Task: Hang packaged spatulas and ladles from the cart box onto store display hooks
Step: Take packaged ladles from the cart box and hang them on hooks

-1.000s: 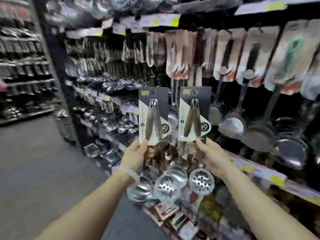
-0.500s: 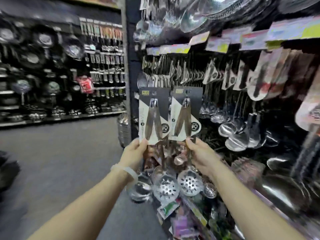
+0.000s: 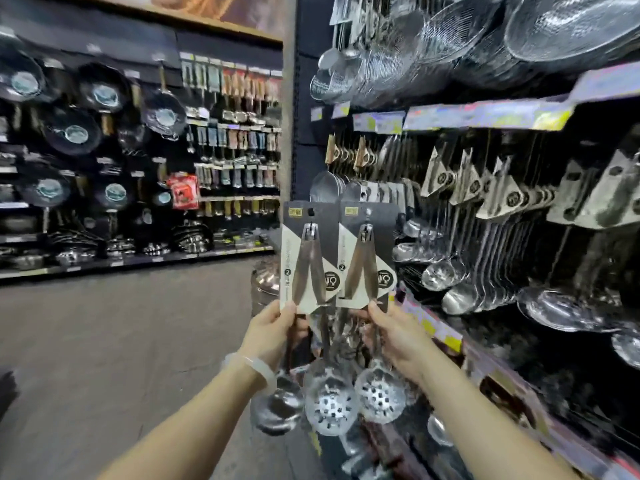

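The left hand pinches the bottom edge of one carded ladle-and-skimmer set, held upright above it. The right hand pinches a second carded set just beside the first, their cards overlapping. Hanging ladles fill the display hooks beyond the right hand.

Backing cards: I see matt printed cardboard.
Skimmer bowls: glossy polished perforated metal.
Hanging ladles: shiny steel.
Strainers: fine metal mesh.
Floor: matt grey.
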Demonstrator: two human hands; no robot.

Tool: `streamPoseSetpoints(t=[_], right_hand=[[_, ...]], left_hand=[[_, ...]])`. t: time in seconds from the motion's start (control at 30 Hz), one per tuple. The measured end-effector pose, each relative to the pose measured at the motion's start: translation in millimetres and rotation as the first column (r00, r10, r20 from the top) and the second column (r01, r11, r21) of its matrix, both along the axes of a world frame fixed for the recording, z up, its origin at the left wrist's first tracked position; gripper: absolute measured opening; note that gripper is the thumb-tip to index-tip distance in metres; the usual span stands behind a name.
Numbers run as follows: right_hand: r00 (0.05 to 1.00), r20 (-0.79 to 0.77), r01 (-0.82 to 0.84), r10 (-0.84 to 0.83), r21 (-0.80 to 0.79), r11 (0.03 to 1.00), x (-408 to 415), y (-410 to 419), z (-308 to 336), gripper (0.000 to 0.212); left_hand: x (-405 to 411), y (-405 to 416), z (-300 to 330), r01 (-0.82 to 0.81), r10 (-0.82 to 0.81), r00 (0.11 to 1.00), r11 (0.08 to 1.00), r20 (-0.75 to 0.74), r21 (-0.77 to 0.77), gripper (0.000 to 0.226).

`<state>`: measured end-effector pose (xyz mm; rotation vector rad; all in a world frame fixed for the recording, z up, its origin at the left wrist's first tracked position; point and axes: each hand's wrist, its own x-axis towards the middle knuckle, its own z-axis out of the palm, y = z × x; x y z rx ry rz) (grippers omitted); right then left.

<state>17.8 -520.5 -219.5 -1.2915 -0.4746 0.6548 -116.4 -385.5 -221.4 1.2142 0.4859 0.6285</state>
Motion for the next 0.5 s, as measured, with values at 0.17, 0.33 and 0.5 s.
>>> streamPoseSetpoints(t=[0.17,0.33,0.5], right_hand=[[0.994,0.061,0.098,-0.096,-0.035,0.995,46.2,71.7,22.6,0.016],[0.975,0.078,0.213,-0.209,-0.051,0.976,95.7,108.4,35.4,0.016],[0.925,0.108,0.366,-0.365,0.010,0.931,158.6,140.8,49.9,0.018]], left_hand=[[63.8,106.0,14.9,0.106,-0.106,0.994,0.994,-0.006,0.027,0.020],[140.3,158.9,16.9,0.188,-0.188,0.981,0.982,0.038,0.004,0.018],[215.0,185.6,23.5,0.340,-0.341,0.935,0.940,0.100,0.023,0.020]])
